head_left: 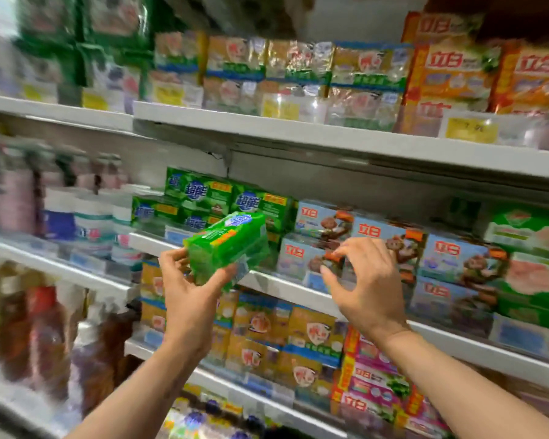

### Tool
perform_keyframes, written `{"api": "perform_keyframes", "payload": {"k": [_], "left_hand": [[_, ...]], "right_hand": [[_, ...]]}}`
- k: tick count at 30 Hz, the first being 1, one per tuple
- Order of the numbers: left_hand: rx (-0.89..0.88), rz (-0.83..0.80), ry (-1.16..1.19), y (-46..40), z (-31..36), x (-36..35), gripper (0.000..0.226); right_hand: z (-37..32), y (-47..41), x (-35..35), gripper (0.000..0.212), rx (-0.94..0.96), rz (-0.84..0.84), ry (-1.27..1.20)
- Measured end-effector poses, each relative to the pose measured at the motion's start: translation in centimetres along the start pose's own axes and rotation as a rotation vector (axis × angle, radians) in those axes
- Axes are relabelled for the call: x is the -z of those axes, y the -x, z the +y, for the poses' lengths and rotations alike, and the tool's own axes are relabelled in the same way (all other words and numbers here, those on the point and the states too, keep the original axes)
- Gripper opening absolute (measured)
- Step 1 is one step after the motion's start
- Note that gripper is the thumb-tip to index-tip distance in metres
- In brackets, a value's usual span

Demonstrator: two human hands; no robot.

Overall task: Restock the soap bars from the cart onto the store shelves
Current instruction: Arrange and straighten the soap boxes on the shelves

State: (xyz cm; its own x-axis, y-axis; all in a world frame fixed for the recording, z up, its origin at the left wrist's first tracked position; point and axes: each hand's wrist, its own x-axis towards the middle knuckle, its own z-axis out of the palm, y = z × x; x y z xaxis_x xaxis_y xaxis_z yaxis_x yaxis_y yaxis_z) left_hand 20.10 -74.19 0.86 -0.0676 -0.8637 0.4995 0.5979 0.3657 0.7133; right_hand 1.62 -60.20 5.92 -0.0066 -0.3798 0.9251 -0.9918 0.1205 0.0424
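My left hand [189, 289] grips a green wrapped pack of soap bars [227, 243] from below, held tilted in front of the middle shelf [286, 288]. Just behind it on that shelf stand matching green soap packs [222, 198], stacked two high. My right hand [366, 280] hovers to the right of the held pack with its fingers loosely curled and nothing in them, in front of blue soap boxes [311, 245] with a monkey picture.
Upper shelf [330, 134] carries gold and orange soap packs with yellow price tags. Below the middle shelf sit gold and pink packs [301, 331]. Bottles [42, 324] fill the blurred shelves on the left. More green and blue packs stand at the right.
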Motion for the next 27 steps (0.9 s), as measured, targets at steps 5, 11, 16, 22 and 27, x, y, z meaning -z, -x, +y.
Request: {"api": "perform_keyframes", "payload": {"k": [5, 11, 16, 22, 27], "left_hand": [[-0.126, 0.025, -0.153, -4.2, 1.9, 3.0, 0.06], [-0.292, 0.124, -0.263, -11.0, 3.4, 6.6, 0.061], [-0.306, 0.202, -0.3, -16.1, 3.6, 8.1, 0.06], [-0.118, 0.047, -0.214, -21.3, 3.6, 9.1, 0.052], [0.109, -0.037, -0.251, -24.7, 1.5, 9.1, 0.088]], "right_hand": [[-3.5, -4.4, -4.6, 0.021, 0.056, -0.174, -0.034], [-5.2, -7.1, -8.5, 0.018, 0.134, -0.205, -0.032], [-6.0, -8.7, -11.0, 0.019, 0.164, -0.192, -0.05], [-4.6, -9.3, -11.8, 0.023, 0.174, -0.111, -0.026], [-3.2, -8.3, -11.6, 0.038, 0.117, -0.072, 0.032]]}}
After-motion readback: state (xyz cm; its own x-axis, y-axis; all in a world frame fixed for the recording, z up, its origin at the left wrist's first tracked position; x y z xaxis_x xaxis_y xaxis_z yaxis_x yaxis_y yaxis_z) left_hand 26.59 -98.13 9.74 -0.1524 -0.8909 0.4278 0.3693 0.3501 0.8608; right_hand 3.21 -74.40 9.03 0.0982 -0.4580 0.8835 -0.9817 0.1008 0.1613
